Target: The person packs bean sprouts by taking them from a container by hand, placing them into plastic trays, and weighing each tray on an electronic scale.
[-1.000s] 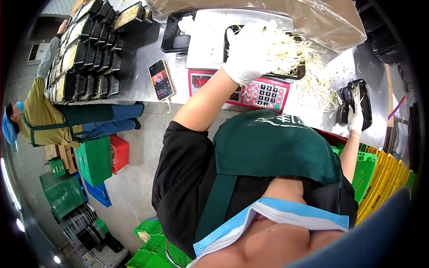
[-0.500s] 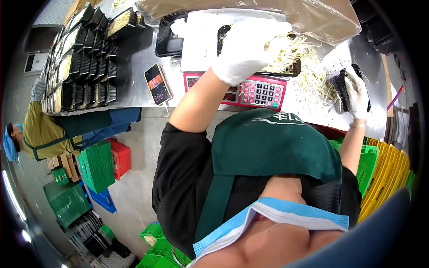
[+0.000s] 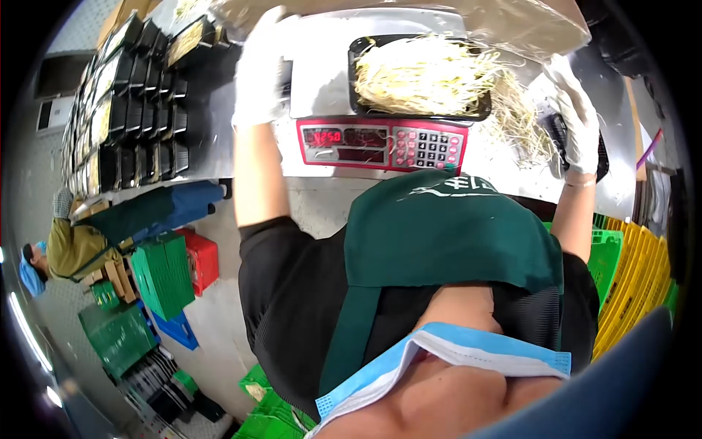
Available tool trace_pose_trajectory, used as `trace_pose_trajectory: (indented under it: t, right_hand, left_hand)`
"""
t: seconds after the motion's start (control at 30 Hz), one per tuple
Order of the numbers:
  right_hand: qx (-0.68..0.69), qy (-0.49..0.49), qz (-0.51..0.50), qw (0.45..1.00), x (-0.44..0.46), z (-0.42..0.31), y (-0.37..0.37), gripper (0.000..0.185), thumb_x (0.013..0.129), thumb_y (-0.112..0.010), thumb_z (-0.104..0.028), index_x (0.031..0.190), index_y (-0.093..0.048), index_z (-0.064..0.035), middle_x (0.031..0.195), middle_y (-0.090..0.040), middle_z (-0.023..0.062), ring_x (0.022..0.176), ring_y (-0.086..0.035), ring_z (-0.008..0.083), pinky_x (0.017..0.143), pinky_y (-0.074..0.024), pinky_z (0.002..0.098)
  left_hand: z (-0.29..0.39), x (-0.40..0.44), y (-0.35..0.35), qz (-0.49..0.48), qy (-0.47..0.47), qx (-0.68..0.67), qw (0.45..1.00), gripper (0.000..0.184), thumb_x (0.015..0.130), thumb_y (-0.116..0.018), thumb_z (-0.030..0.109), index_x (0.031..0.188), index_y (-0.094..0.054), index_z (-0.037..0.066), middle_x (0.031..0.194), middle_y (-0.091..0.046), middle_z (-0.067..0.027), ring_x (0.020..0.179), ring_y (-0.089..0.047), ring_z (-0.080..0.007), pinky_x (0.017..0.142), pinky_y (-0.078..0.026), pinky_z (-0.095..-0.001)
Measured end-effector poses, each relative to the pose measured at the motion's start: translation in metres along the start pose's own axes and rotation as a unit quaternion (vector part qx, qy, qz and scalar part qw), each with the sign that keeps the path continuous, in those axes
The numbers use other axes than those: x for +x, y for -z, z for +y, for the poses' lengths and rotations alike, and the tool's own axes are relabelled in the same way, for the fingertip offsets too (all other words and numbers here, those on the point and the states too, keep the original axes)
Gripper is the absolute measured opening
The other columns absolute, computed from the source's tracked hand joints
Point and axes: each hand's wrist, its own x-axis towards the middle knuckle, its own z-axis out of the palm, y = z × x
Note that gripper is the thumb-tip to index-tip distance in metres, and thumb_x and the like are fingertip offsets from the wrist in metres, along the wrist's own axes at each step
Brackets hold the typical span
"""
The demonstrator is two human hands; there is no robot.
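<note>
My left hand [image 3: 259, 77], in a white glove and blurred by motion, is at the left of the scale, over the place where a black tray stands; its fingers are too smeared to read. Pale sprouts [image 3: 420, 73] fill a black tray [image 3: 358, 104] on the red and silver scale [image 3: 311, 150], whose red display is lit. My right hand [image 3: 576, 121], also gloved, has its fingers stretched out above a black container [image 3: 602, 157] at the right. Loose sprouts [image 3: 519, 121] lie between the scale and that hand.
Stacked black trays [image 3: 131, 121] of sprouts stand at the left on the metal table [image 3: 208, 139]. Clear plastic [image 3: 526, 29] lies along the back. A co-worker [image 3: 80, 249] is at far left. Green crates [image 3: 162, 274] and yellow crates [image 3: 636, 282] stand below table height.
My left hand has moved left off the sprouts, uncovering the filled tray and covering the phone. My right hand has shifted up slightly, its fingers now stretched out. The co-worker appears lower in view.
</note>
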Motion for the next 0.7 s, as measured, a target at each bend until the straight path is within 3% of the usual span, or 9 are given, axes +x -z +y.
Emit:
trace_pose_trajectory:
  t: [0.07, 0.1, 0.27, 0.33, 0.4, 0.5, 0.57, 0.67, 0.7]
  right_hand:
    - [-0.083, 0.090, -0.106, 0.987, 0.024, -0.006, -0.031, 0.057, 0.087, -0.059, -0.018, 0.137, -0.039, -0.0003, 0.140, -0.043, 0.0121, 0.126, -0.044, 0.0198, 0.104, -0.0340, 0.0311]
    - [-0.028, 0.041, -0.148, 0.988, 0.032, -0.010, -0.046, 0.062, 0.084, -0.064, -0.020, 0.139, -0.038, -0.0043, 0.143, -0.039, 0.0106, 0.129, -0.039, 0.0196, 0.107, -0.0310, 0.0324]
    - [-0.185, 0.113, -0.344, 0.914, 0.058, -0.003, -0.060, 0.059, 0.086, -0.062, -0.027, 0.139, -0.041, -0.0111, 0.136, -0.048, 0.0122, 0.126, -0.044, 0.0254, 0.105, -0.0332, 0.0355]
    - [-0.266, 0.084, -0.304, 0.911, 0.050, -0.010, -0.063, 0.053, 0.087, -0.060, -0.027, 0.135, -0.046, -0.0122, 0.130, -0.052, 0.0114, 0.121, -0.048, 0.0257, 0.103, -0.0358, 0.0351]
    - [-0.334, 0.046, -0.272, 0.901, 0.045, -0.005, -0.061, 0.046, 0.088, -0.058, -0.027, 0.131, -0.051, -0.0133, 0.125, -0.057, 0.0105, 0.116, -0.053, 0.0259, 0.100, -0.0384, 0.0348]
    - [-0.318, 0.119, -0.230, 0.912, 0.050, 0.009, -0.054, 0.025, 0.085, -0.061, -0.019, 0.106, -0.066, -0.0070, 0.107, -0.063, 0.0071, 0.100, -0.059, 0.0208, 0.087, -0.0475, 0.0301]
    - [-0.274, 0.151, -0.200, 0.929, 0.046, 0.016, -0.021, 0.026, 0.084, -0.062, -0.018, 0.106, -0.066, -0.0047, 0.109, -0.063, 0.0080, 0.100, -0.060, 0.0205, 0.086, -0.0483, 0.0304]
    - [-0.115, -0.110, 0.000, 0.987, 0.020, -0.014, 0.029, 0.026, 0.084, -0.061, -0.011, 0.106, -0.065, 0.0024, 0.100, -0.067, 0.0101, 0.095, -0.062, 0.0165, 0.085, -0.0469, 0.0264]
    - [-0.087, -0.088, 0.058, 0.991, 0.009, -0.007, 0.059, 0.028, 0.085, -0.060, -0.012, 0.108, -0.064, 0.0032, 0.105, -0.066, 0.0112, 0.097, -0.062, 0.0158, 0.085, -0.0465, 0.0257]
  left_hand:
    - [-0.021, 0.007, -0.035, -0.122, -0.144, 0.292, 0.938, 0.045, 0.087, -0.061, 0.027, 0.124, -0.054, 0.002, 0.118, -0.060, -0.0115, 0.105, -0.058, -0.0190, 0.091, -0.044, -0.0292]
    - [-0.031, 0.011, -0.053, -0.152, -0.235, 0.400, 0.873, 0.047, 0.086, -0.063, 0.033, 0.123, -0.055, 0.005, 0.119, -0.060, -0.0103, 0.105, -0.057, -0.0199, 0.090, -0.045, -0.0307]
    - [0.004, -0.036, -0.107, -0.202, -0.283, 0.374, 0.860, 0.051, 0.077, -0.070, 0.036, 0.117, -0.059, 0.007, 0.114, -0.060, -0.0135, 0.106, -0.055, -0.0292, 0.091, -0.043, -0.0372]
    - [0.016, -0.037, -0.111, -0.208, -0.298, 0.397, 0.843, 0.051, 0.076, -0.071, 0.035, 0.116, -0.059, 0.007, 0.113, -0.060, -0.0145, 0.105, -0.055, -0.0300, 0.091, -0.043, -0.0381]
    - [0.017, -0.039, -0.115, -0.220, -0.213, 0.321, 0.896, 0.042, 0.074, -0.070, 0.033, 0.108, -0.062, 0.009, 0.100, -0.062, -0.0126, 0.093, -0.056, -0.0294, 0.088, -0.042, -0.0402]
    - [0.018, -0.032, -0.118, -0.227, -0.209, 0.295, 0.904, 0.041, 0.071, -0.073, 0.031, 0.103, -0.063, 0.007, 0.093, -0.062, -0.0135, 0.083, -0.058, -0.0297, 0.078, -0.046, -0.0381]
    - [0.019, -0.034, -0.116, -0.206, -0.261, 0.357, 0.873, 0.043, 0.072, -0.073, 0.032, 0.103, -0.063, 0.005, 0.092, -0.061, -0.0146, 0.083, -0.058, -0.0303, 0.075, -0.047, -0.0379]
    - [0.022, -0.034, -0.117, -0.203, -0.267, 0.332, 0.882, 0.042, 0.074, -0.071, 0.036, 0.101, -0.064, 0.005, 0.092, -0.061, -0.0142, 0.082, -0.058, -0.0312, 0.075, -0.046, -0.0400]
    - [0.029, -0.036, -0.116, -0.203, -0.266, 0.332, 0.882, 0.042, 0.074, -0.071, 0.036, 0.101, -0.064, 0.005, 0.092, -0.061, -0.0142, 0.082, -0.058, -0.0312, 0.075, -0.046, -0.0400]
